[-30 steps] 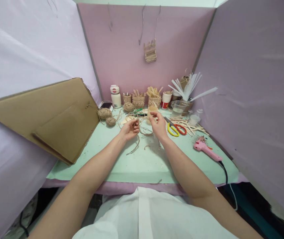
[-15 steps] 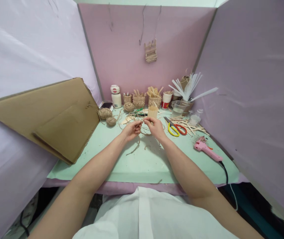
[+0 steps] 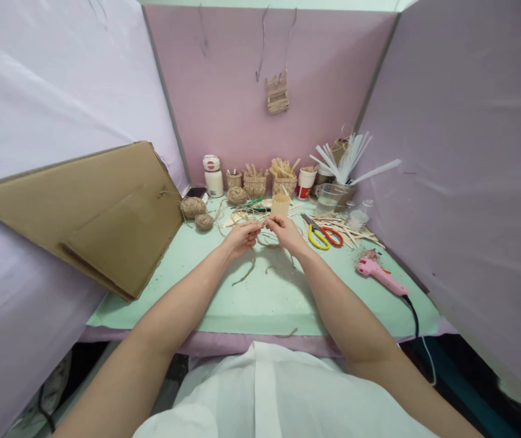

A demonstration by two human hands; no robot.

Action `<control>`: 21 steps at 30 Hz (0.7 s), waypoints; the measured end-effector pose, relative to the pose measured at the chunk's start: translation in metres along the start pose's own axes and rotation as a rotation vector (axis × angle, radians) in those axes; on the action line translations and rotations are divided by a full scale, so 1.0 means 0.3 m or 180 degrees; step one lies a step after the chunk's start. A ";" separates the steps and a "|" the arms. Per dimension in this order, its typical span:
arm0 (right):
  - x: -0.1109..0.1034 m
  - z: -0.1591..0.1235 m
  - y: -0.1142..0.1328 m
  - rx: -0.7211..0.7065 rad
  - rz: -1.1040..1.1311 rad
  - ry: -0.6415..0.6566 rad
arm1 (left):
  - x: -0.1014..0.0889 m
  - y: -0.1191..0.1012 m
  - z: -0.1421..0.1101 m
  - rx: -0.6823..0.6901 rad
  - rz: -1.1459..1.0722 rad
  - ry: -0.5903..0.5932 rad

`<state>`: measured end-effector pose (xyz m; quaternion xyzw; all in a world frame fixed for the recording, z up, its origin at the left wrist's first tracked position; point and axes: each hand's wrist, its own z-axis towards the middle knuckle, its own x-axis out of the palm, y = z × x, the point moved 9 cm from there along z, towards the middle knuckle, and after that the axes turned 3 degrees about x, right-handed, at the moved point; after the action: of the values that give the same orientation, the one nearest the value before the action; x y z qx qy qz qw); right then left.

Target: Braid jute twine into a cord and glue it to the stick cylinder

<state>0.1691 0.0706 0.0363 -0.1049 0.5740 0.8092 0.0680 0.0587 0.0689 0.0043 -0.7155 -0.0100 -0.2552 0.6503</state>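
My left hand [image 3: 241, 237] and my right hand [image 3: 285, 232] are held close together above the pale green table [image 3: 260, 298], fingertips almost meeting. Both pinch a thin strand of jute twine [image 3: 266, 241] that loops down between them. A loose end of the twine [image 3: 246, 275] trails onto the table below my left hand. Just behind my hands stands a small pale wooden piece [image 3: 280, 205].
Jute balls [image 3: 192, 208] lie at the left, by a leaning cardboard sheet [image 3: 91, 213]. Yellow-and-red scissors [image 3: 322, 234], wooden sticks [image 3: 347, 228] and a pink glue gun [image 3: 379, 274] lie at the right. Small baskets, cups and a white bottle [image 3: 212, 176] line the back wall.
My right hand has come down and to the left, from raised and apart to nearly touching my left hand. The twine loop between them has shortened.
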 end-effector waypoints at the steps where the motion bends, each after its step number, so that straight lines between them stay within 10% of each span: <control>1: -0.002 -0.001 -0.001 0.0045 0.0021 -0.0004 | -0.001 0.000 0.000 0.0003 0.0012 -0.0009; 13: 0.002 -0.003 -0.010 0.0143 -0.0060 0.0085 | -0.022 -0.002 0.004 0.0181 0.0251 -0.0245; 21: -0.083 -0.081 0.127 -0.0644 -0.1055 -0.1341 | -0.092 -0.064 -0.005 0.1074 0.0979 -0.1042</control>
<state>0.1866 0.0353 0.0696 -0.0331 0.4386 0.8443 0.3063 0.0277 0.0792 0.0116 -0.6219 -0.0486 -0.0293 0.7810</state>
